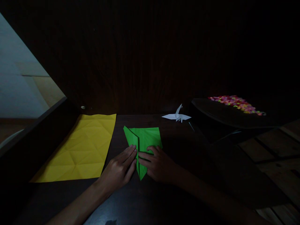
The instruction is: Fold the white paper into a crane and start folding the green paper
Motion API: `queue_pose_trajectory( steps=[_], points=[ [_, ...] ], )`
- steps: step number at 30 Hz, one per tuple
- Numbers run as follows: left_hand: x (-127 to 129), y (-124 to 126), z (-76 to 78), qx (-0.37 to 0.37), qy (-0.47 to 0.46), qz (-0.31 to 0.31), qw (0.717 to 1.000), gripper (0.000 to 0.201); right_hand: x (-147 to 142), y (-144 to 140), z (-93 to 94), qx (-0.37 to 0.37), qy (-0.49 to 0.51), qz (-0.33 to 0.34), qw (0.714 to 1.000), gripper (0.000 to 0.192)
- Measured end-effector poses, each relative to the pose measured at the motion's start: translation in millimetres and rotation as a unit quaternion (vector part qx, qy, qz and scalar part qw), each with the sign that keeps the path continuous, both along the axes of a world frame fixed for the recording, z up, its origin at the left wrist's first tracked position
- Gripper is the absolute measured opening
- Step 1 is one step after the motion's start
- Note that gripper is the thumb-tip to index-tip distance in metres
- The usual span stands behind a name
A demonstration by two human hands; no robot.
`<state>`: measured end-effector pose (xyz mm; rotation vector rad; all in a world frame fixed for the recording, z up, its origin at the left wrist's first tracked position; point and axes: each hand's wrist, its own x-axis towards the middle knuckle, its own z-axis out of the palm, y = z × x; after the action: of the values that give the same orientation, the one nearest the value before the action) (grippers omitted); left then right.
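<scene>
A green paper (145, 137), partly folded into a kite-like shape, lies on the dark table (131, 203) in front of me. My left hand (120, 170) rests flat with its fingers pressing the paper's left folded flap. My right hand (157, 164) lies on the paper's right side, fingers pointing left along the centre crease. Both hands press down on the sheet and hold nothing up.
A creased yellow sheet (82, 148) lies flat to the left. A white paper crane (177, 116) stands behind the green paper. At the right, a dark tray (222, 115) bears several small coloured pieces (236, 103). A dark wall rises behind the table.
</scene>
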<state>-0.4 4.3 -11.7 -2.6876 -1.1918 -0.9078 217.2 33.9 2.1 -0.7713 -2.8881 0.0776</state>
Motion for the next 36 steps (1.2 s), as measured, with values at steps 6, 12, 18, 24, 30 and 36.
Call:
queue_pose_trajectory(
  steps=[6,12,18,24,30,36],
  points=[
    [0.8,0.6,0.8,-0.005,-0.005,0.003,1.000,0.037,-1.7,-1.1,4.0,-0.017,0.002,-0.008,1.000,0.038],
    [0.8,-1.3,2.6,0.007,-0.029,0.012,0.999,0.038,-2.0,-1.8,5.6,-0.026,0.006,-0.011,1.000,0.044],
    [-0.2,-1.1,-0.8,0.002,-0.022,0.009,1.000,0.037,-3.6,1.8,9.3,-0.039,0.021,0.004,0.999,0.039],
    [-1.4,1.6,-1.9,-0.038,0.006,-0.011,0.999,0.041,-1.2,4.3,6.6,-0.063,0.047,0.002,0.997,0.038],
    [-3.4,3.3,-6.0,-0.068,0.042,-0.017,0.997,0.044,3.3,4.5,3.7,-0.069,0.072,0.007,0.995,0.038],
    [-4.2,1.1,-4.1,-0.064,0.076,-0.013,0.995,0.043,4.6,5.2,1.0,-0.064,0.103,0.015,0.992,0.037]
  ],
)
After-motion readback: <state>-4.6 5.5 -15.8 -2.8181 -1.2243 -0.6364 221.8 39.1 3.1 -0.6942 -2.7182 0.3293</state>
